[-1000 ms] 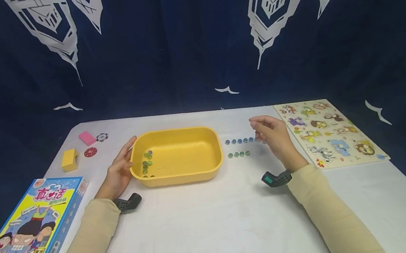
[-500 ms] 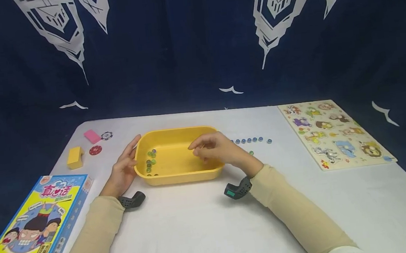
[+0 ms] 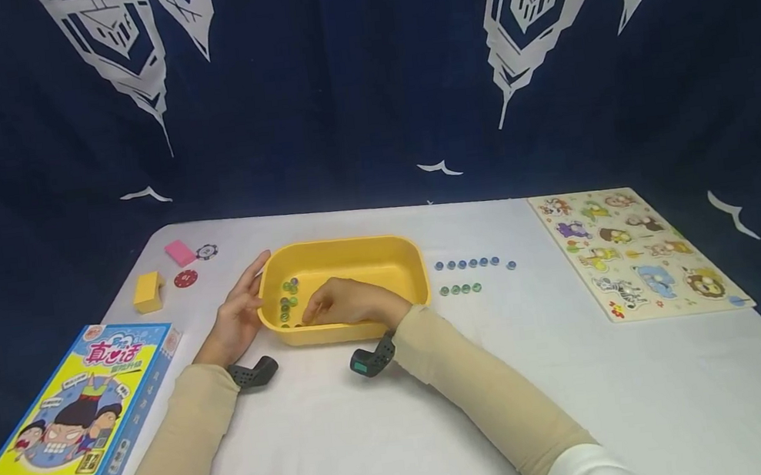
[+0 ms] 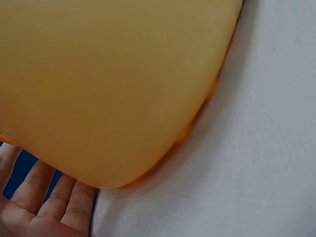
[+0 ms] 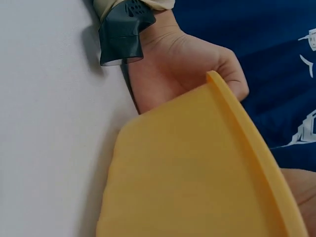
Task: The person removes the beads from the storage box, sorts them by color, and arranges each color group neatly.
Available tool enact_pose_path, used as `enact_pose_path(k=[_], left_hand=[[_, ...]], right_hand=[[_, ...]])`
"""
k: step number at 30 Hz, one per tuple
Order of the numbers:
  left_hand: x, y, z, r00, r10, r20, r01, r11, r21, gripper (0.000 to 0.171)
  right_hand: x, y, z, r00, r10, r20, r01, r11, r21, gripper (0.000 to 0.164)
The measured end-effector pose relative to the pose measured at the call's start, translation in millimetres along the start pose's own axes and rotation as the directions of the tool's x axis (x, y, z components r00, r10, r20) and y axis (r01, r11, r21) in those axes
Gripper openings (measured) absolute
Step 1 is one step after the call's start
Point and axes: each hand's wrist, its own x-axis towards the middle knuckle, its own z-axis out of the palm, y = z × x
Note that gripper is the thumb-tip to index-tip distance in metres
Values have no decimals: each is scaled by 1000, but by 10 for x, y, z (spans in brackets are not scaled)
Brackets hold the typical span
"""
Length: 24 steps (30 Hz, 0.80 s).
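Observation:
A yellow plastic basin (image 3: 362, 331) stands on the white cloth, with several small glass marbles (image 3: 285, 316) at its left end. My left hand (image 3: 236, 322) lies along the basin's left outer wall, fingers extended and thumb at the rim; the left wrist view shows straight fingers (image 4: 37, 185) beside the wall. Inside the basin is my right hand (image 3: 352, 301), its bent fingers pointing down beside the marbles. The near wall partly hides its fingertips, and I cannot tell whether they pinch a marble. Right of the basin lie a row of blue marbles (image 3: 473, 263) and a row of green marbles (image 3: 466, 289).
At the far right lies a board with animal pictures (image 3: 640, 253). A blue and yellow game box (image 3: 78, 408) is at the left. Behind it are a yellow block (image 3: 147, 293), a pink block (image 3: 180, 252), a red chip (image 3: 186, 279) and a black-and-white chip (image 3: 206, 251).
My right hand has left the far end of the blue row and moved left into the basin, down by the marbles. A blue marble lies where it was. My left hand stays at the basin.

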Motion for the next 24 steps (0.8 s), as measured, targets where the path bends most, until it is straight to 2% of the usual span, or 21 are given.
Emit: enact_pose_path(k=[8,14,18,24], left_hand=[[-7,12,0,1000,-6,-7,6,1000,6,84],[-10,3,-8,1000,-7,-5,7,1000,3,84],[-8,-6,-12,1000,-9,-11,9,1000,8,83],[-3,-10,-19,1000,-9,-17,9,1000,15,83]], right_hand=[[167,-126,93,990,137,-17,-138,988,-75,11],[173,-160,105,983,178,-35,-181,978,-104,10],[108,-163,66,989,138,-53,-143,983,-116,9],[-74,-70,-77,995,-24,-101,19,998,-52,5]])
